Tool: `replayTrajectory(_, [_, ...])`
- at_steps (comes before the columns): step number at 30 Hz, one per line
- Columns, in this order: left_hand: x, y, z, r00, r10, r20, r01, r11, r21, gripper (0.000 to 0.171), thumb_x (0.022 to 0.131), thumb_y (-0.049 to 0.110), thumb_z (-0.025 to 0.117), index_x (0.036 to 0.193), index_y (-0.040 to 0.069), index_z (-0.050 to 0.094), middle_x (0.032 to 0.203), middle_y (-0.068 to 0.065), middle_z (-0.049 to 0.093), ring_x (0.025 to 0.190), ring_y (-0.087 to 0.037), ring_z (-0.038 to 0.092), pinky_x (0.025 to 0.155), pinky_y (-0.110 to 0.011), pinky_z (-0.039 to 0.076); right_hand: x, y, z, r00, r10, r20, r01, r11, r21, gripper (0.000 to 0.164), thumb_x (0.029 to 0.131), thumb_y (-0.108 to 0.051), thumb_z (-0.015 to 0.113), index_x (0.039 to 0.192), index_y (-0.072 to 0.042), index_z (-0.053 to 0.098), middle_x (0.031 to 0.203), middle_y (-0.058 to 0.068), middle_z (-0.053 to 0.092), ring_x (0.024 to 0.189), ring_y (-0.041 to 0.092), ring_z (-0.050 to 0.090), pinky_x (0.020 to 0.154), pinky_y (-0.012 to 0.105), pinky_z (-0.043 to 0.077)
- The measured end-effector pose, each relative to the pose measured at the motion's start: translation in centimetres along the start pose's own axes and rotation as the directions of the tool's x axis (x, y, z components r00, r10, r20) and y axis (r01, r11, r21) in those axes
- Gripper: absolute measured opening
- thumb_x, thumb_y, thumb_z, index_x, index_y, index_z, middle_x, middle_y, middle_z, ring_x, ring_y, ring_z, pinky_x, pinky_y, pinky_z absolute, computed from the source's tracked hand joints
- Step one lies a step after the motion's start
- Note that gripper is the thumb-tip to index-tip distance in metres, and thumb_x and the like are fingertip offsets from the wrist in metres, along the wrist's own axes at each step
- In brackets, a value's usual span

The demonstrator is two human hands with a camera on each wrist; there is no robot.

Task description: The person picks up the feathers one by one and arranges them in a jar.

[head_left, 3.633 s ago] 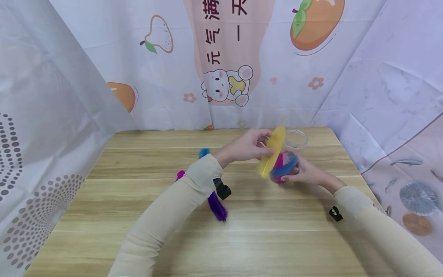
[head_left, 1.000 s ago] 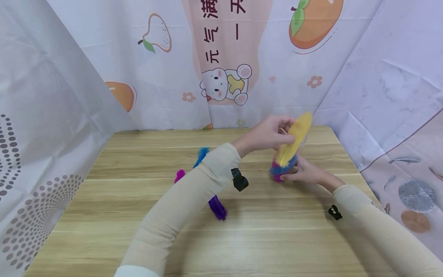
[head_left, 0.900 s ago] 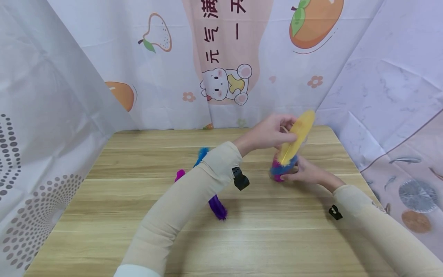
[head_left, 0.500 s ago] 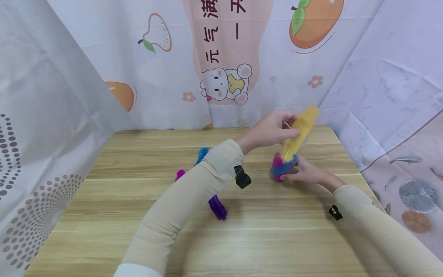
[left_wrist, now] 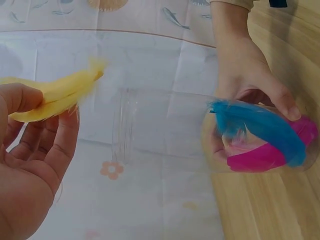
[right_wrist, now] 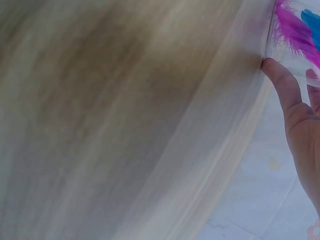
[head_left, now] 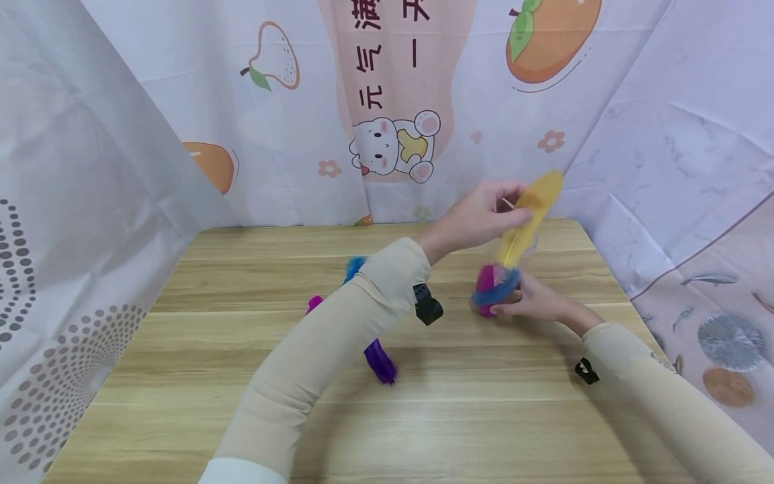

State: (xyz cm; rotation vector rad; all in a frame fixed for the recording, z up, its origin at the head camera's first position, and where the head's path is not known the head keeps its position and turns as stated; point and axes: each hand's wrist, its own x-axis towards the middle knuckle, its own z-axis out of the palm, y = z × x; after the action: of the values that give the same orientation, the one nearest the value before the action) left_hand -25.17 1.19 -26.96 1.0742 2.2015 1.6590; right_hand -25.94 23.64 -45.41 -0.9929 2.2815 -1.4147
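Observation:
A clear cylindrical jar stands at the table's right side. Inside, near its bottom, lie a blue feather and a magenta feather. My right hand holds the jar low down, thumb and fingers round its wall; the right wrist view shows only part of that hand. Above the jar, my left hand pinches a yellow feather between thumb and fingers. Its fluffy quill end points down toward the jar's mouth, and the left wrist view shows it apart from the rim.
Left of the jar, partly behind my left sleeve, lie another blue feather, a magenta one and a purple one. The wooden table meets a printed curtain at the back.
My left hand has moved right and upward with the yellow feather, from beside the jar to above its mouth. The right hand keeps its hold on the jar.

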Motion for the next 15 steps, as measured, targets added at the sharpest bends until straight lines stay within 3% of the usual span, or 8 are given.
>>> replayTrajectory(2, [0.11, -0.01, 0.13, 1.0, 0.027, -0.009, -0.027, 1.0, -0.001, 0.024, 0.101, 0.005, 0.061, 0.123, -0.004, 0.064, 0.103, -0.013, 0.068, 0.087, -0.021, 0.067, 0.078, -0.026, 0.058, 0.06, 0.08, -0.04, 1.0, -0.012, 0.002, 0.012, 1.0, 0.006, 0.074, 0.084, -0.001, 0.082, 0.144, -0.002, 0.038, 0.126, 0.017, 0.062, 0.118, 0.025, 0.058, 0.104, 0.019, 0.042])
replayTrajectory(15, [0.44, -0.05, 1.03, 0.996, 0.037, -0.08, -0.033, 0.998, 0.045, 0.026, 0.102, 0.009, 0.062, 0.126, 0.0, 0.065, 0.107, -0.009, 0.07, 0.089, -0.016, 0.066, 0.079, -0.021, 0.056, -0.03, 0.3, 0.01, 0.999, -0.038, -0.026, 0.038, 0.999, -0.007, 0.085, 0.081, 0.003, 0.083, 0.147, 0.002, 0.029, 0.13, 0.021, 0.056, 0.117, 0.018, 0.057, 0.101, 0.017, 0.043])
